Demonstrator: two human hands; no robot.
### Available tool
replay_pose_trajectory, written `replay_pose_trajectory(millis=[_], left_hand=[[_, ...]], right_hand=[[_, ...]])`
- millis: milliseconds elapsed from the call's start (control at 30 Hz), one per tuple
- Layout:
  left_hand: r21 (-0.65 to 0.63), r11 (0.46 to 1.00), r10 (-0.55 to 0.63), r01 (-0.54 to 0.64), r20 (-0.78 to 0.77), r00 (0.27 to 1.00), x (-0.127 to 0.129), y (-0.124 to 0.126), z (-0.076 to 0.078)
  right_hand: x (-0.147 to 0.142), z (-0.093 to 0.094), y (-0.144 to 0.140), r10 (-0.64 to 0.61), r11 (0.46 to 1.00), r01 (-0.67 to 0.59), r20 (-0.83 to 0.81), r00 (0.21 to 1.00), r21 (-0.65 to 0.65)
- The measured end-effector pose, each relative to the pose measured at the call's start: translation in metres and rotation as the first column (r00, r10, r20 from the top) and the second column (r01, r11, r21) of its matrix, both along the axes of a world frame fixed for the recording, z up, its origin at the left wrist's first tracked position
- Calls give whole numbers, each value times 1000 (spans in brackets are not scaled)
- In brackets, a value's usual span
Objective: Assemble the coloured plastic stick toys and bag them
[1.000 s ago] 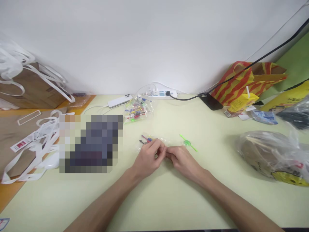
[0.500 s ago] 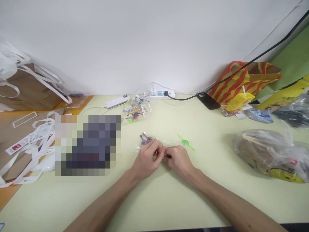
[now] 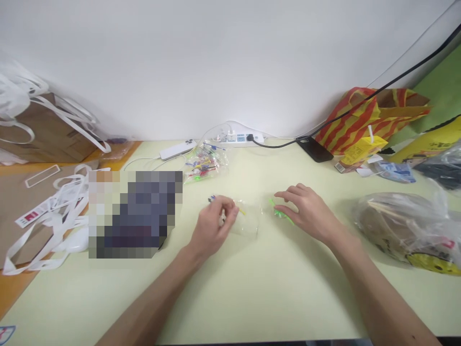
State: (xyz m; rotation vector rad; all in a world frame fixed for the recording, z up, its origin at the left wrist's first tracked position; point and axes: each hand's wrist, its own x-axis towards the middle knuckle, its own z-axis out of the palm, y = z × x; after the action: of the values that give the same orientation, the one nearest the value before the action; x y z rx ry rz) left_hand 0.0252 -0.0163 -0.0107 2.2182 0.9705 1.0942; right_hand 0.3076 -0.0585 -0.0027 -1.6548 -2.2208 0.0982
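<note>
One loose pinch, we judge, could spill pieces from the clear bag point(image 3: 249, 224) that the left hand point(image 3: 213, 223) grips — its film looks slippery. The right hand point(image 3: 309, 207), fingers parted, curves around the green piece point(image 3: 278, 213) on our pale table point(image 3: 230, 298), contact unclear. Behind, a power strip point(image 3: 242, 138) lies near the white wall point(image 3: 180, 67).

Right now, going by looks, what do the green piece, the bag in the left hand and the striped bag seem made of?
Green piece: probably smooth plastic, from its bright, seemingly translucent look. Bag in the left hand: likely thin, shiny plastic film; the table shows through. Striped bag: perhaps matte paper, given its brown inside.
</note>
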Motion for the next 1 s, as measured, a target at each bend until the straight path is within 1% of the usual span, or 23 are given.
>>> replay_pose_trajectory(millis=[67, 133, 200, 333, 433, 533, 600, 667, 733, 800, 867, 933, 1000], left_hand=[[-20, 997, 78, -78, -12, 997, -9, 10, 4], [-8, 989, 145, -145, -52, 988, -17, 20, 7], [-2, 987, 161, -163, -125, 979, -23, 28, 6], [-21, 992, 115, -126, -288, 951, -27, 36, -1], [-54, 993, 82, -109, -364, 928, -26, 37, -10], [-96, 990, 61, -107, -400, 915, -25, 36, -16], [-111, 988, 56, -109, -404, 913, -24, 35, -17], [-116, 987, 55, -110, -399, 915, -22, 33, -16], [-125, 986, 50, -108, -396, 917, -21, 32, -13], [-132, 987, 30, -91, -402, 915, -21, 30, -10], [-128, 991, -17, -41, -421, 907, -22, 30, -6], [-121, 992, -92, 42, -453, 887, -24, 31, -4], [-119, 985, -168, 125, -489, 856, -25, 32, -4]], right_hand=[[6, -6, 2, 30, 999, -29, 61, 998, -25], [7, -10, 3, 51, 997, -46, 71, 996, -68], [6, -13, 3, 60, 993, -56, 42, 997, -103], [1, -14, 3, 56, 990, -59, -22, 998, -128], [1, -14, 4, 45, 988, -55, -72, 996, -143], [3, -12, 3, 7, 986, -27, -122, 992, -164], [5, -11, 3, -20, 985, -5, -148, 989, -171], [7, -8, 3, -56, 990, 32, -174, 983, -138], [9, -4, 4, -115, 993, 104, -228, 967, -61], [12, -1, 4, -179, 980, 196, -323, 929, 20], [15, 3, 4, -218, 962, 268, -421, 880, 61], [16, 4, 3, -233, 960, 278, -457, 858, 33], [16, 5, 3, -223, 974, 222, -420, 879, -52]])
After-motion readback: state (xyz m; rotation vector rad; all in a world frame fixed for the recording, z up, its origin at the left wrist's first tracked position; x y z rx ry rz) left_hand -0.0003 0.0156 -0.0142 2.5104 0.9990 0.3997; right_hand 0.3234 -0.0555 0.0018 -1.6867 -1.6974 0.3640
